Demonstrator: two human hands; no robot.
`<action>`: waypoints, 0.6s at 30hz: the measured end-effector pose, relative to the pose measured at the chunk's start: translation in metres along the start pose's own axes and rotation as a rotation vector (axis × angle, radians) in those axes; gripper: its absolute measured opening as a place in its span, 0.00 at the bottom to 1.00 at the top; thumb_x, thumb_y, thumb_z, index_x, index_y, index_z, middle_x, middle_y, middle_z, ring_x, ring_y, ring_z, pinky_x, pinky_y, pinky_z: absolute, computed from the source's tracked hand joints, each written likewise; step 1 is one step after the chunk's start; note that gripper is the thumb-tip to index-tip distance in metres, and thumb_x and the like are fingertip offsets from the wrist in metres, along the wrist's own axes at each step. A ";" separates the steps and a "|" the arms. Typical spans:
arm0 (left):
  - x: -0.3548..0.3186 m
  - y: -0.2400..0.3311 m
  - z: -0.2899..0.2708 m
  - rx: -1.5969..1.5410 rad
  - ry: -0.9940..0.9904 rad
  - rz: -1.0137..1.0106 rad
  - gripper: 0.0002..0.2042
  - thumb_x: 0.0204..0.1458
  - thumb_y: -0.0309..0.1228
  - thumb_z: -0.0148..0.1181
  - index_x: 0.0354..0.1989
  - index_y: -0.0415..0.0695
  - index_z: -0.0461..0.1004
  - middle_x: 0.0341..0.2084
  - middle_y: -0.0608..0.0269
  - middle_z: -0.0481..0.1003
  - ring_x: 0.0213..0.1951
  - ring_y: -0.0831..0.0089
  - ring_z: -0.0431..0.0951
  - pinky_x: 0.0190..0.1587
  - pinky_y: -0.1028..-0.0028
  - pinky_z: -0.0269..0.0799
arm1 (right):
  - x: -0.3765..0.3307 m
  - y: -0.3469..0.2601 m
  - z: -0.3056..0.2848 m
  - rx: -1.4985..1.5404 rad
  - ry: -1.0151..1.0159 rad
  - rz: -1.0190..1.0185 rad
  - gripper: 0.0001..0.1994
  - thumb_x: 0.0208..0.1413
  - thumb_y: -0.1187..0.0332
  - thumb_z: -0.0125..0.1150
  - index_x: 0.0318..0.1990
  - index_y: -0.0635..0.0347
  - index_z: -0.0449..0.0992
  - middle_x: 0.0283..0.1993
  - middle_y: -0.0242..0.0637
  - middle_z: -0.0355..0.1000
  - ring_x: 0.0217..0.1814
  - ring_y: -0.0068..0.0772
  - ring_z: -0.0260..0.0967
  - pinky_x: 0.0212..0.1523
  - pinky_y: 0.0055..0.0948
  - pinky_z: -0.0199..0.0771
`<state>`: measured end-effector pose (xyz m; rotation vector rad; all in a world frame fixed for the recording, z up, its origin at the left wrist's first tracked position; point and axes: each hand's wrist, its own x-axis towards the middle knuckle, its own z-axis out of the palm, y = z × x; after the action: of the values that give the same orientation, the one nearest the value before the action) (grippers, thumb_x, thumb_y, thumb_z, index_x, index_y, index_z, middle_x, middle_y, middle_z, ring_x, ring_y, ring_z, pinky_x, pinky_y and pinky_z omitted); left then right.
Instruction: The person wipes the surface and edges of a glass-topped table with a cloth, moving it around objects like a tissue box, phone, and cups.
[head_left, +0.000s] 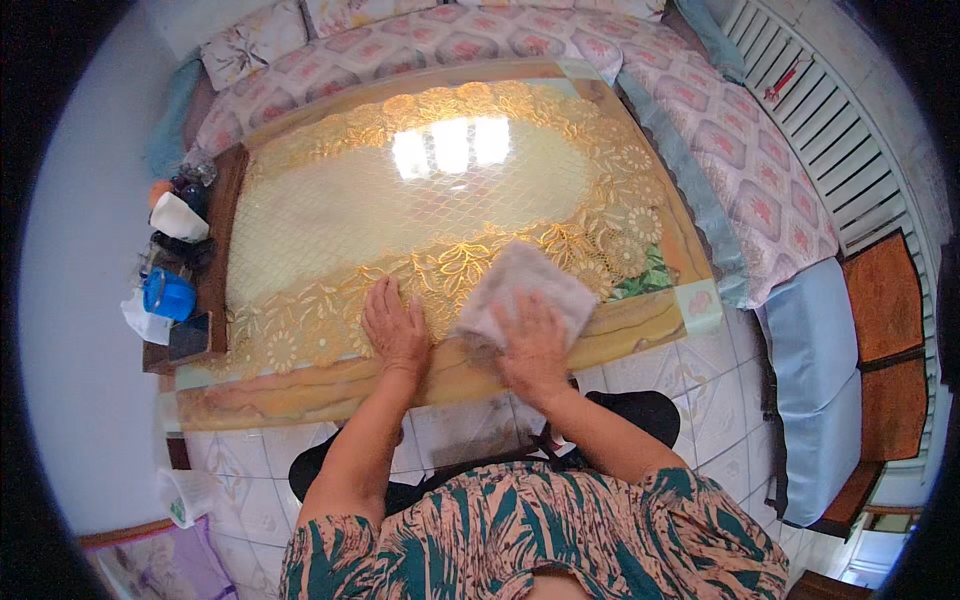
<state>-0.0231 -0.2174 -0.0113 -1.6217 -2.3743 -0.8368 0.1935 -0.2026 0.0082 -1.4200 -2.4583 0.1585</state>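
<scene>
A low table (290,400) with a stone-patterned border stands in front of me, covered by a golden lace-patterned cover (400,215) that looks glossy. On its near part lies a folded pale pinkish-white cloth (525,275). My right hand (532,335) rests palm down on this cloth, fingers spread and slightly blurred. To its left, my left hand (395,325) lies flat on the lace pattern near the front edge, with nothing in it. Part of the cloth's underside and the surface beneath it are hidden.
Along the table's left end runs a dark wooden shelf (225,260) with a blue container (168,294), white tissue and small items. Sofas with a pink patterned cover (480,40) line the far and right sides. A white slatted rail (830,130) and tiled floor (700,390) also show.
</scene>
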 end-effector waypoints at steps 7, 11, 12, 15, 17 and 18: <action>0.002 -0.008 0.013 -0.161 0.050 -0.007 0.22 0.57 0.39 0.50 0.58 0.41 0.64 0.57 0.52 0.65 0.60 0.54 0.62 0.62 0.57 0.53 | 0.067 0.018 0.021 0.022 -0.011 -0.054 0.35 0.48 0.64 0.58 0.67 0.40 0.58 0.70 0.47 0.51 0.73 0.50 0.44 0.67 0.53 0.44; 0.004 0.006 -0.004 -0.088 -0.021 -0.066 0.22 0.57 0.39 0.50 0.57 0.41 0.64 0.57 0.53 0.65 0.60 0.55 0.61 0.62 0.57 0.53 | 0.093 0.121 0.005 -0.140 0.053 0.246 0.31 0.51 0.61 0.56 0.65 0.41 0.61 0.69 0.45 0.54 0.71 0.49 0.48 0.66 0.53 0.48; 0.001 0.004 -0.001 -0.055 0.005 -0.065 0.23 0.55 0.40 0.52 0.57 0.40 0.64 0.57 0.53 0.64 0.61 0.56 0.59 0.62 0.57 0.51 | 0.096 0.151 0.002 -0.136 0.081 0.304 0.30 0.52 0.60 0.56 0.65 0.41 0.61 0.69 0.45 0.54 0.72 0.49 0.47 0.66 0.54 0.47; 0.001 0.009 -0.010 -0.053 -0.065 -0.070 0.24 0.54 0.40 0.53 0.57 0.40 0.63 0.58 0.53 0.62 0.61 0.55 0.58 0.63 0.56 0.50 | 0.103 0.195 -0.013 -0.214 0.115 0.569 0.30 0.55 0.56 0.55 0.66 0.41 0.59 0.69 0.46 0.53 0.73 0.49 0.44 0.66 0.52 0.46; 0.004 0.016 -0.018 -0.063 -0.059 -0.064 0.24 0.54 0.39 0.53 0.57 0.39 0.63 0.57 0.51 0.62 0.61 0.53 0.58 0.62 0.55 0.50 | 0.118 0.202 -0.006 -0.298 0.125 0.638 0.31 0.55 0.55 0.55 0.67 0.40 0.57 0.70 0.46 0.52 0.73 0.48 0.43 0.66 0.51 0.46; 0.004 0.016 -0.019 -0.063 -0.060 -0.058 0.24 0.55 0.39 0.53 0.56 0.38 0.63 0.57 0.50 0.62 0.60 0.52 0.58 0.62 0.54 0.50 | 0.136 0.191 -0.005 -0.263 0.087 0.608 0.29 0.57 0.55 0.53 0.67 0.41 0.58 0.70 0.47 0.52 0.73 0.49 0.44 0.66 0.52 0.47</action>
<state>-0.0134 -0.2198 0.0120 -1.6306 -2.4711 -0.8942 0.2893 0.0105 -0.0056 -2.2009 -1.9588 -0.1030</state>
